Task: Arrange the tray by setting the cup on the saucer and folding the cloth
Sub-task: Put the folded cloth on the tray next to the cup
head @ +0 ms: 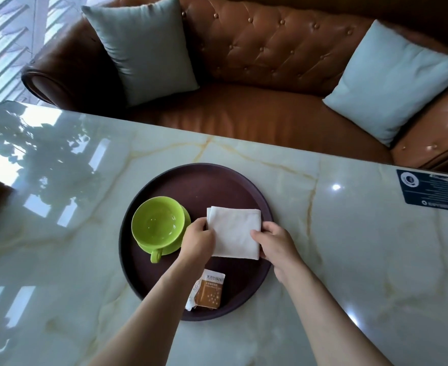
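The white cloth (234, 232) lies folded into a small square on the round dark tray (201, 178), just right of the green cup (157, 223). The cup sits on its green saucer (186, 220), with its handle pointing at the person. The left hand (197, 237) pinches the cloth's left edge, and the right hand (275, 243) pinches its right edge, so each grip is closed on the cloth. The cloth looks soft, light and floppy (it will sag if lifted by one corner), so the edges and corners are the best places to hold it. The cup looks hard and smooth and would probably break if dropped. A small brown packet (209, 291) lies on the tray, nearer the person than the cloth.
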